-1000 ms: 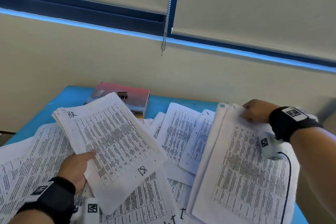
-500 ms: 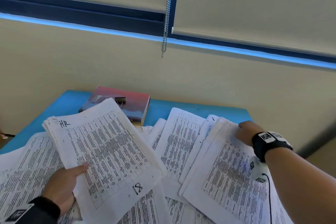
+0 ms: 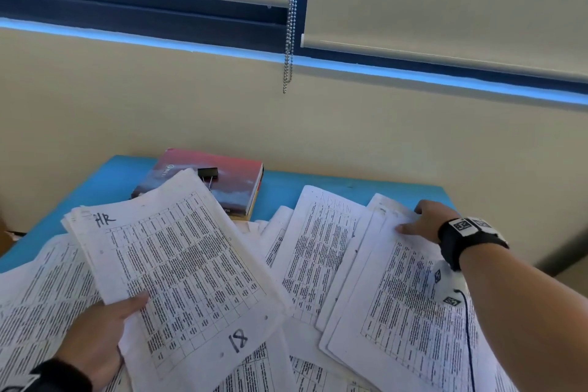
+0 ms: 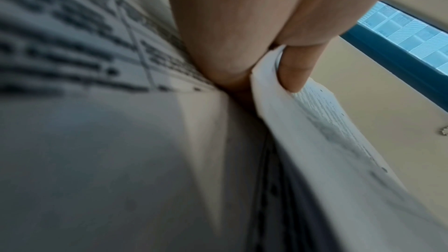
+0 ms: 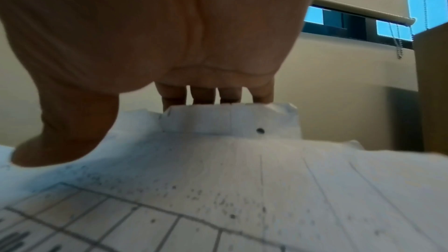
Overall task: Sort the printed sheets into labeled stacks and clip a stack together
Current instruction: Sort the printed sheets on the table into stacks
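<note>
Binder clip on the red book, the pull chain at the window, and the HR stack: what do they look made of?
Binder clip: black body with thin wire handles, probably painted metal. Pull chain: silvery, shiny beads, likely metal, perhaps plated plastic. HR stack: matte white printed paper; its edge bends in the left hand, under the thumb.

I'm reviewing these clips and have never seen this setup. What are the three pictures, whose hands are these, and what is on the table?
No robot here: a person wears one camera on the head and one on each wrist. The head view looks down at a blue table spread with printed sheets. The left hand grips a stack marked HR; the left wrist view shows its thumb on that stack's edge. The right hand holds the far end of another stack; its wrist view shows fingers curled over that edge. A black binder clip lies on a red book.
</note>
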A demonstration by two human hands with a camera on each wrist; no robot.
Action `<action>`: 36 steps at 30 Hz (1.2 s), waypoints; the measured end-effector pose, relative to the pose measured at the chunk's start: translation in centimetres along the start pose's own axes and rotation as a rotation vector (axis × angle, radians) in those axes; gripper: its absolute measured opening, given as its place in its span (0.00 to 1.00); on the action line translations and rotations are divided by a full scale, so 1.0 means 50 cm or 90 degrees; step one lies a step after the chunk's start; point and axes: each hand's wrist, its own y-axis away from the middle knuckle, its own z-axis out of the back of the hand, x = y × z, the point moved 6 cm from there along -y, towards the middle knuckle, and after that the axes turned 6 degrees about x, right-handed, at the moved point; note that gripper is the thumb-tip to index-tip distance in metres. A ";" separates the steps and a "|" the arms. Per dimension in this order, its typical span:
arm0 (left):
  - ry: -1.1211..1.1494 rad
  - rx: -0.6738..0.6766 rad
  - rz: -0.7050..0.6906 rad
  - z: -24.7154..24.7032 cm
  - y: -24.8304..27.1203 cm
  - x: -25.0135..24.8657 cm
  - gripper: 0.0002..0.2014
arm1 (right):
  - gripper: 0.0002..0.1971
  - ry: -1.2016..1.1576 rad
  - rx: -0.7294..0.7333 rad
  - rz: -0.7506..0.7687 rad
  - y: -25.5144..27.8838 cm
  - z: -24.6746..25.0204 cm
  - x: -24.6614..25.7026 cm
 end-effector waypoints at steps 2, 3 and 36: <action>0.006 0.008 -0.003 0.001 0.003 -0.001 0.13 | 0.32 0.043 0.031 0.020 0.014 0.000 0.014; 0.006 0.010 -0.002 0.000 0.004 -0.001 0.14 | 0.26 0.062 0.045 0.033 0.021 0.000 0.022; -0.433 0.229 -0.400 -0.144 0.303 -0.347 0.07 | 0.08 0.195 -0.260 0.526 0.702 0.366 0.450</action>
